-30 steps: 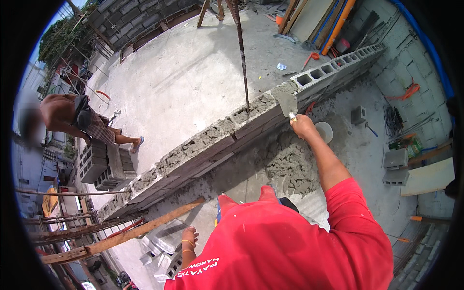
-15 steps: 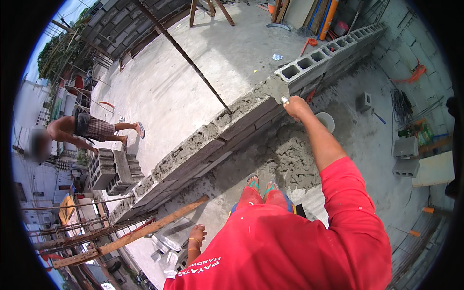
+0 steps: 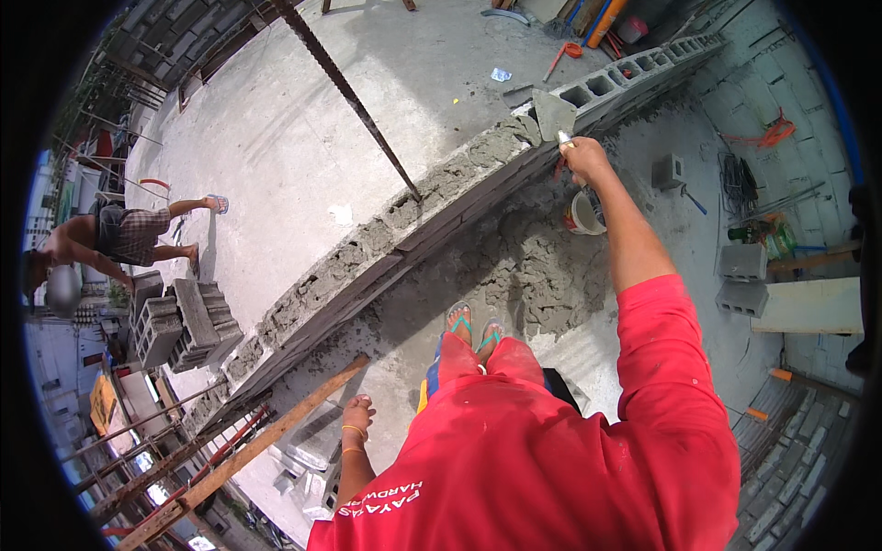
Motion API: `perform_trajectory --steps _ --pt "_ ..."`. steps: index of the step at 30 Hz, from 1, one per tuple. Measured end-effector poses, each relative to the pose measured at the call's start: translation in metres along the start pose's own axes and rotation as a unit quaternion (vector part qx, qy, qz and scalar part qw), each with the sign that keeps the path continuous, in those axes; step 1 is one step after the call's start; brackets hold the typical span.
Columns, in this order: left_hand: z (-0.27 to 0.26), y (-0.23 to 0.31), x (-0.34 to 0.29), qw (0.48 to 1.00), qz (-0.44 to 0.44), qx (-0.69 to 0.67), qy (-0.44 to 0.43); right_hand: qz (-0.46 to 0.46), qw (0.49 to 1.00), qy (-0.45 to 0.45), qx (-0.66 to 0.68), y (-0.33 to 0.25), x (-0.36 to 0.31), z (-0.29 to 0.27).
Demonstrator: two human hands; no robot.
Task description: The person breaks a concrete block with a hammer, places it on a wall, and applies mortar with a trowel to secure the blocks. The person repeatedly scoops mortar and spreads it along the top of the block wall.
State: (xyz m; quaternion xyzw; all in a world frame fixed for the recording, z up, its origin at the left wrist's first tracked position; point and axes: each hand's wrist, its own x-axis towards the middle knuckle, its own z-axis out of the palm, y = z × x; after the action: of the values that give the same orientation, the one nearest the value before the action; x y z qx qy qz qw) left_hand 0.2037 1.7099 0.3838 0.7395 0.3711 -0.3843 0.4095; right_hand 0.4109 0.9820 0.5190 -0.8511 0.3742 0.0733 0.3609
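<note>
My right hand [image 3: 585, 161] is closed round the light handle of a trowel [image 3: 553, 117]. The grey blade is over the top of a low concrete block wall [image 3: 432, 225], where the mortar [image 3: 501, 144] meets the bare hollow blocks [image 3: 599, 85]. Rough wet mortar covers the wall top from there toward the lower left. My left hand [image 3: 358, 415] hangs low at my side, fingers loosely bent and holding nothing. Below the wall, a heap of mortar [image 3: 556, 285] lies on the ground in front of my feet, beside a white bucket [image 3: 585, 213].
A ribbed steel bar [image 3: 354, 103] rises from the wall. At the left, another person [image 3: 133, 234] bends beside stacked concrete blocks [image 3: 193, 321]. A wooden plank [image 3: 266, 445] slants at lower left. A loose block [image 3: 668, 171] and a blue-handled tool [image 3: 695, 199] lie right.
My right hand and the trowel have risen; the blade now shows flat above the wall top. The view has shifted. The other person's legs are spread wider.
</note>
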Motion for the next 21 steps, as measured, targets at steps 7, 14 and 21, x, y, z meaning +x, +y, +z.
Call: perform_trajectory --steps 7,14,21 --pt "0.02 0.033 0.03 0.998 -0.023 0.052 -0.029 -0.016 0.99 0.024 0.136 0.014 -0.033 -0.04" --pt "0.102 0.101 0.033 0.997 0.027 0.038 -0.057 -0.025 0.939 -0.003 0.344 0.088 -0.113 -0.121" --pt "0.274 0.187 0.037 0.99 0.131 0.031 -0.053 0.032 0.938 -0.074 0.336 0.261 -0.104 -0.193"
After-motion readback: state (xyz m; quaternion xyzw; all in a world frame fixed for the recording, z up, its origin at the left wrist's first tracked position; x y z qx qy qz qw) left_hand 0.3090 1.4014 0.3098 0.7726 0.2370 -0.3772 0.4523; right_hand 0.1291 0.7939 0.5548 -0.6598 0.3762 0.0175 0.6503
